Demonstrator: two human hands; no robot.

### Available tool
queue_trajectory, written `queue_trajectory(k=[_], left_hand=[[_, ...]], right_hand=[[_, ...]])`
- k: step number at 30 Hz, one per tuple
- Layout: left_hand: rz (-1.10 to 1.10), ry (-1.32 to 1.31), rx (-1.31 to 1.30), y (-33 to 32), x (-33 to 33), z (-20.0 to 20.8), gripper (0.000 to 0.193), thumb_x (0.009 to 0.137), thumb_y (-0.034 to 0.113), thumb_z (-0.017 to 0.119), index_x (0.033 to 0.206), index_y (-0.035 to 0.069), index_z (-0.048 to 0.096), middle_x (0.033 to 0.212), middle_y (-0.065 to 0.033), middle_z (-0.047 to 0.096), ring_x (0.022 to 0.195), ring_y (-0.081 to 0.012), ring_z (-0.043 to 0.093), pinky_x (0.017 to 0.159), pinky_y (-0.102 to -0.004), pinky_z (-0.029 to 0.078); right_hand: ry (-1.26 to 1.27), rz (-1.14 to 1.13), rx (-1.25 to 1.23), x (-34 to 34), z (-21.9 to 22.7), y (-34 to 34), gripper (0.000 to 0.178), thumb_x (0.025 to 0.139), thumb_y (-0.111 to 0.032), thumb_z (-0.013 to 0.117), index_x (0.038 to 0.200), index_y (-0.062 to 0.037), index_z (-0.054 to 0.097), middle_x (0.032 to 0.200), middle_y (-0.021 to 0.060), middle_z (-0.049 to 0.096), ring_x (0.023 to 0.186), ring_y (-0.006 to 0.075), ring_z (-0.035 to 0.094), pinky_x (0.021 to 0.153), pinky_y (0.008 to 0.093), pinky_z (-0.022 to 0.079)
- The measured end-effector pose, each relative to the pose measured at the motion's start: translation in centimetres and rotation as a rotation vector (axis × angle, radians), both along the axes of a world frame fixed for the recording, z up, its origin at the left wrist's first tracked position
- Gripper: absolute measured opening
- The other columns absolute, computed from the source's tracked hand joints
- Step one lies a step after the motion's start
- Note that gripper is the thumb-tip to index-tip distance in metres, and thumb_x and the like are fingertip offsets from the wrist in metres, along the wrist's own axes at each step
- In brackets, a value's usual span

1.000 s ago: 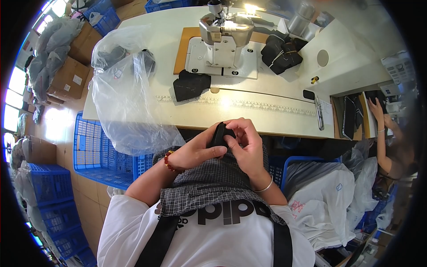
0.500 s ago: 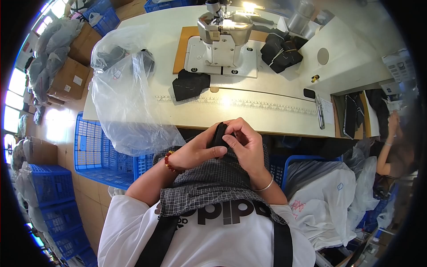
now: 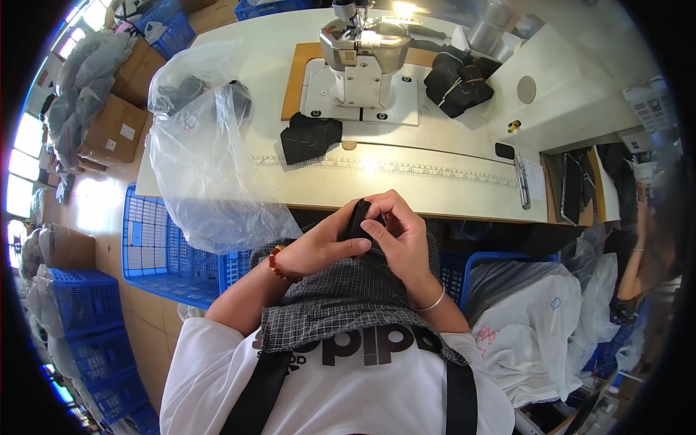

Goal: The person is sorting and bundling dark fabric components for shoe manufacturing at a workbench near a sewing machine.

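Observation:
Both hands meet over my lap, just off the front edge of the sewing table point(image 3: 442, 199). My left hand point(image 3: 326, 239) wraps round a small folded black fabric piece point(image 3: 355, 223). From the other side, my right hand point(image 3: 395, 230) pinches the same piece between thumb and fingers. Most of the piece is hidden in my palms. On the tabletop beyond my hands lies a flat black fabric piece point(image 3: 310, 138), in front of the sewing machine point(image 3: 365, 65). A bundle of black pieces point(image 3: 457, 83) rests right of the machine.
A clear plastic bag point(image 3: 199, 159) hangs over the table's left front edge. Below it stands a blue crate point(image 3: 170, 254); at right, another blue crate point(image 3: 467, 279) holds white bags point(image 3: 525, 326). Tweezers point(image 3: 521, 181) lie near the right end. Another person's arm point(image 3: 634, 268) shows far right.
My hands stay almost in place, with only slight finger movement on the black piece. The other person's arm at far right has shifted a little.

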State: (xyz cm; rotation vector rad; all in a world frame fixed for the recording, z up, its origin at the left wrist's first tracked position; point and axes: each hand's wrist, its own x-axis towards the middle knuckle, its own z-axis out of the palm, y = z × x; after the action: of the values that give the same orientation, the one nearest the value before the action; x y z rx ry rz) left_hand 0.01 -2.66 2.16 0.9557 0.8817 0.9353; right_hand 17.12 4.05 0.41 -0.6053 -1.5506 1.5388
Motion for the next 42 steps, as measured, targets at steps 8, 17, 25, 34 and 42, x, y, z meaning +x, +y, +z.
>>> queue_trajectory(k=[8,17,25,34,42], left_hand=[[0.051,-0.011,0.010,-0.1,0.1,0.0,0.059,0.098,0.023,0.069,0.144,0.002,0.039,0.109,-0.0020,0.056,0.091,-0.0101,0.054,0.082,-0.0276,0.049],[0.010,-0.007,0.019,0.1,0.1,-0.1,0.059,0.099,0.023,0.068,0.144,0.000,0.037,0.112,-0.0017,0.051,0.095,-0.0076,0.050,0.083,-0.0252,0.047],[0.012,0.004,0.018,-0.1,0.0,-0.2,0.058,0.100,0.024,0.067,0.144,0.001,0.037,0.111,-0.0014,0.051,0.094,-0.0073,0.049,0.082,-0.0250,0.047],[0.049,0.021,0.032,0.1,0.4,-0.2,0.066,0.095,0.030,0.073,0.144,0.002,0.039,0.113,-0.0018,0.055,0.095,-0.0090,0.053,0.083,-0.0262,0.048],[-0.002,0.034,0.024,0.1,0.0,0.2,0.066,0.098,0.021,0.068,0.149,-0.001,0.032,0.120,-0.0032,0.050,0.103,-0.0081,0.047,0.088,-0.0256,0.046]], right_hand=[[0.059,-0.069,-0.160,-0.5,0.6,-0.6,0.011,0.090,0.000,0.069,0.094,-0.0053,0.062,0.094,-0.0025,0.055,0.072,0.0033,0.043,0.061,0.0179,0.036],[0.008,-0.017,0.025,-0.2,-0.2,0.0,0.012,0.088,-0.005,0.073,0.094,-0.0052,0.062,0.095,-0.0016,0.055,0.070,0.0035,0.040,0.060,0.0180,0.034],[0.088,-0.043,-0.171,-0.5,0.8,-0.7,0.012,0.088,-0.001,0.071,0.094,-0.0056,0.062,0.095,-0.0020,0.054,0.070,0.0031,0.040,0.060,0.0178,0.034],[-0.014,-0.014,0.033,-0.2,-0.2,0.0,0.012,0.088,-0.006,0.073,0.093,-0.0055,0.061,0.096,-0.0010,0.054,0.070,0.0036,0.039,0.060,0.0184,0.033],[-0.006,-0.003,0.002,-0.1,-0.2,0.0,0.012,0.088,-0.004,0.072,0.092,-0.0056,0.061,0.096,-0.0006,0.054,0.071,0.0038,0.039,0.061,0.0184,0.033]])
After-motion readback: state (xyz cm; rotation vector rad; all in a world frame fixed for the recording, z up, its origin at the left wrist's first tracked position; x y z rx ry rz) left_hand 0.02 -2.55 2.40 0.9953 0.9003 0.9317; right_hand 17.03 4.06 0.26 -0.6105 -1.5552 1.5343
